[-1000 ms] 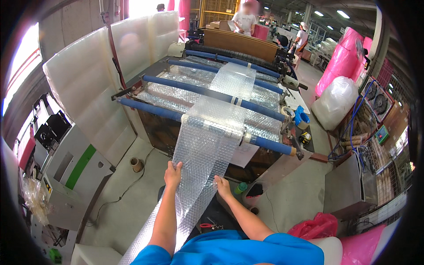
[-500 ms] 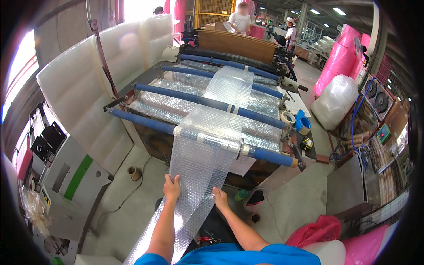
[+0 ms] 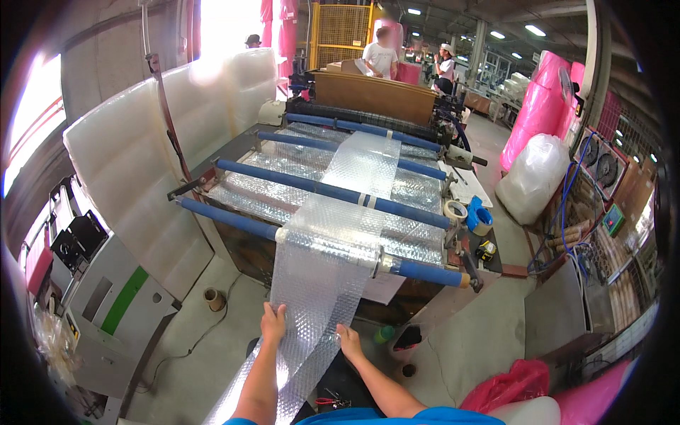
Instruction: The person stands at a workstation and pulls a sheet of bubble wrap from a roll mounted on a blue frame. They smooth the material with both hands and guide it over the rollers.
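Observation:
A long strip of clear bubble wrap (image 3: 319,290) runs over the blue rollers (image 3: 340,191) of a machine and hangs down toward me. My left hand (image 3: 273,322) grips its left edge, thumb on top. On the right edge, my right hand (image 3: 347,340) pinches the film between thumb and fingers. The strip stretches between both hands, and its lower end passes beside my left forearm out of view. Under the rollers lies a silvery bubbled sheet (image 3: 276,191). Red-handled pliers (image 3: 327,401) rest near my lap.
Tape rolls (image 3: 455,210), a blue tape dispenser (image 3: 479,216) and a tape measure (image 3: 486,250) sit on the machine's right side. Left stands a grey machine with a green stripe (image 3: 125,300). A cardboard tube (image 3: 214,299) stands on the floor. Two people (image 3: 381,55) are in the back.
My hands have come slightly lower in view, still gripping the bubble wrap's edges. The whole view has shifted a little. In the back, one person has raised an arm.

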`<state>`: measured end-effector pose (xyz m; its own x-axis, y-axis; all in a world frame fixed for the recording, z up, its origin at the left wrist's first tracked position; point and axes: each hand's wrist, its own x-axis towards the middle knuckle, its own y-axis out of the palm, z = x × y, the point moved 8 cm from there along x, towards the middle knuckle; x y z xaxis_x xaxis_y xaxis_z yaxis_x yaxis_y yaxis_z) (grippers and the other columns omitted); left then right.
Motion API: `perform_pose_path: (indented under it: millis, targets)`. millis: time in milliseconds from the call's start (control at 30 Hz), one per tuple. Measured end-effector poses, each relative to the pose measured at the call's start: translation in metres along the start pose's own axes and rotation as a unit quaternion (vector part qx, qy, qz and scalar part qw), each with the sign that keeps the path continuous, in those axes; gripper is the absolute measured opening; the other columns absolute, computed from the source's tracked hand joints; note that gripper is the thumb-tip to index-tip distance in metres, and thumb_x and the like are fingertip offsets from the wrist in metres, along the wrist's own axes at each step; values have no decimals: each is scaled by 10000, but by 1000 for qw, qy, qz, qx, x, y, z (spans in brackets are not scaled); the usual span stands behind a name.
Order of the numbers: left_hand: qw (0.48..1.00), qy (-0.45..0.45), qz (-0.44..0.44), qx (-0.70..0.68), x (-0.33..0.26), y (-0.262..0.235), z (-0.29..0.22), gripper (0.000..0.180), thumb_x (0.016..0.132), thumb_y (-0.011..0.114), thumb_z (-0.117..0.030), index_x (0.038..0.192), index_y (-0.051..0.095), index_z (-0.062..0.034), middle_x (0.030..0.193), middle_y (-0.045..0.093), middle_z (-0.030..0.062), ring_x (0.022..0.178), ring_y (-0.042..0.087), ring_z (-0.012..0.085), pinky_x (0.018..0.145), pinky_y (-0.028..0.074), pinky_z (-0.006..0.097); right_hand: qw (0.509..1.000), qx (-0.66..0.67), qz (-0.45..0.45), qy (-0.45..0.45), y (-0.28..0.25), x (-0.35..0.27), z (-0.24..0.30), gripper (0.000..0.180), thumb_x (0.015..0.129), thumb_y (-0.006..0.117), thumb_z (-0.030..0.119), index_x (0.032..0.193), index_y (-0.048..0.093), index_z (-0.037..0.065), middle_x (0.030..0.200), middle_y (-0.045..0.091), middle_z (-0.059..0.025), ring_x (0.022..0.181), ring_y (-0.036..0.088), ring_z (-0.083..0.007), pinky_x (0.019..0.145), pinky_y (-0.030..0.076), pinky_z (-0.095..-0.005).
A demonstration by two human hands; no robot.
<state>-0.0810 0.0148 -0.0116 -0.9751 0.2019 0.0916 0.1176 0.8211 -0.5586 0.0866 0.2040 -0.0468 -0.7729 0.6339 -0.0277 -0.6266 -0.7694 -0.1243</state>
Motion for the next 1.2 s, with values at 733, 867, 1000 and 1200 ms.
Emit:
perform_pose_path:
  millis: [733, 867, 1000, 1200]
  targets:
    - [994, -83, 45, 52, 1, -47, -58, 615, 680, 520, -574, 952, 473, -25, 911, 569, 183, 891, 534, 322, 735, 404, 388, 995, 100, 10, -8, -3, 20, 56, 349, 808, 522, 326, 888, 577, -10, 802, 571, -38, 677, 522, -96, 616, 412, -227]
    - [996, -77, 6, 51, -13, -68, -55, 567, 670, 559, -542, 926, 488, -41, 908, 573, 171, 880, 540, 313, 730, 406, 379, 991, 96, 86, 32, 8, 7, 63, 325, 797, 545, 300, 903, 582, -5, 766, 573, -30, 660, 516, -85, 613, 412, -226]
    - [996, -85, -13, 11, -17, -91, -76, 447, 678, 599, -453, 898, 511, -74, 902, 575, 164, 868, 541, 311, 715, 407, 376, 988, 78, 114, 69, 9, -9, 76, 266, 807, 540, 276, 767, 581, 16, 693, 559, -9, 614, 491, -72, 571, 387, -206]
    - [994, -13, -76, 72, -2, -87, -64, 343, 737, 552, -398, 847, 523, -73, 741, 580, 118, 728, 552, 297, 652, 408, 379, 990, 107, 79, 39, 15, -23, 87, 221, 813, 537, 236, 790, 591, 23, 689, 544, 25, 623, 472, -36, 550, 377, -194]
